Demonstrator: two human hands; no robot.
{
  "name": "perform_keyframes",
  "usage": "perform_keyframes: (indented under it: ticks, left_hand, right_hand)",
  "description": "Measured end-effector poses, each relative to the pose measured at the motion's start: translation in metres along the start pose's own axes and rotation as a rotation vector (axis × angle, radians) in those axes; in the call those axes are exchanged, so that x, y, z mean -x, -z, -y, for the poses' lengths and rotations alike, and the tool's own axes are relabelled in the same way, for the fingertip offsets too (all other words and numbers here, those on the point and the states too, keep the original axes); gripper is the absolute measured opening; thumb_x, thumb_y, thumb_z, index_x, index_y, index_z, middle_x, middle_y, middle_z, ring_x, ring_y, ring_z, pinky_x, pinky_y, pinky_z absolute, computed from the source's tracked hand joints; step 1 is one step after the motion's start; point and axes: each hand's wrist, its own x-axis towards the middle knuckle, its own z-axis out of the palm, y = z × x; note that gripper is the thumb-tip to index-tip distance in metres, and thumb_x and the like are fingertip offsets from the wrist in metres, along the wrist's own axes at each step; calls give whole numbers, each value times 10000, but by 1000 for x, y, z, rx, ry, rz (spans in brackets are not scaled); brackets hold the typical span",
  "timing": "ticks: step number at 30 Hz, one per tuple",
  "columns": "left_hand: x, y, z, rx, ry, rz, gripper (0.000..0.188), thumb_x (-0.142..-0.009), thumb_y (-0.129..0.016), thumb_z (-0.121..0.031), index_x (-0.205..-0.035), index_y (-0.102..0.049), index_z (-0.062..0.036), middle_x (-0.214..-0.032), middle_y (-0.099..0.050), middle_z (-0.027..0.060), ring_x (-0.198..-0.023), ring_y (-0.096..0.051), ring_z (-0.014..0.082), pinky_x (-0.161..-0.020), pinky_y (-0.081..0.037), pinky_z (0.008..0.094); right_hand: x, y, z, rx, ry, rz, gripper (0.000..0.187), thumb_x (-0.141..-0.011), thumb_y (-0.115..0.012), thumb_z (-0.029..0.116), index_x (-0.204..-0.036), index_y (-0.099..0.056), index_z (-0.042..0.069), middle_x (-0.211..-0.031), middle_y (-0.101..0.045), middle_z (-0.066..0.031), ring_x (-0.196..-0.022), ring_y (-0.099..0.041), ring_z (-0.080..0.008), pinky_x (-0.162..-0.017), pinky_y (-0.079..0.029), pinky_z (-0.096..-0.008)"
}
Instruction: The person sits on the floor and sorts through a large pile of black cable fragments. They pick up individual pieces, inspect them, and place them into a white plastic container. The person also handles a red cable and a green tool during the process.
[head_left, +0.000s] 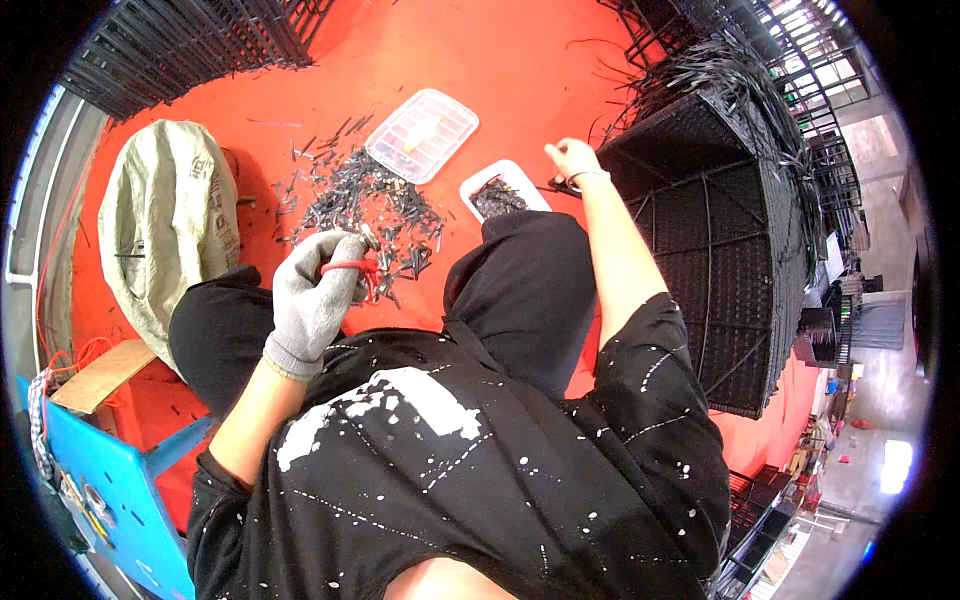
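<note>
My left hand (318, 285), in a grey knit glove, is raised over my left knee. Its fingers are closed round a small tool with red looped handles (368, 272), whose metal end points away from me; its exact kind is unclear. My bare right hand (574, 160) is beyond my right knee, between a white plastic tub (508, 170) and a black woven rattan piece (700, 240). Its fingers are curled, and anything in them is too small to make out. Dark bits (496, 198) lie in the tub. Short black offcuts (350, 190) are scattered on the red floor.
A clear plastic lid (425, 130) lies beside the offcuts. At left stand a pale woven sack (165, 220) and a blue stool or table (110, 490). Black strips (735, 85) drape over the rattan piece. Stacked black frames (200, 45) stand at the far left.
</note>
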Motion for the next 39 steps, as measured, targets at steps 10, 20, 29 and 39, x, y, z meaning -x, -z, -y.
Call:
perform_keyframes:
  ticks: [10,20,29,39]
  left_hand:
    - [-14,-7,2,-35,52,-14,192,-917,-565,-206,-957,-616,-25,-741,-583,-9,-595,-533,52,-529,-451,196]
    - [-18,-12,5,-41,63,-41,190,-915,-570,-200,-953,-616,-20,-729,-578,-9,-586,-528,56,-521,-446,200]
    - [-11,-2,-9,71,75,20,201,-897,-595,-171,-994,-626,2,-795,-618,30,-628,-569,76,-556,-473,212]
    - [4,4,-14,139,49,28,189,-893,-591,-130,-1012,-608,16,-774,-605,42,-622,-574,103,-560,-471,231]
  right_hand:
    - [-34,-31,-32,440,95,-122,265,-857,-570,291,-859,-695,57,-712,-669,-132,-667,-669,-230,-726,-513,-349]
    - [-23,-35,-56,237,143,-6,263,-790,-628,287,-933,-706,80,-846,-671,-164,-849,-662,-244,-810,-493,-352]
    - [-8,-9,-12,165,450,-158,404,-801,-673,244,-1165,-599,84,-1128,-606,-151,-1059,-568,-304,-939,-427,-371]
    - [202,31,247,-1015,490,659,289,-948,-489,301,-998,-627,53,-754,-581,-1,-603,-505,-47,-532,-433,-207]
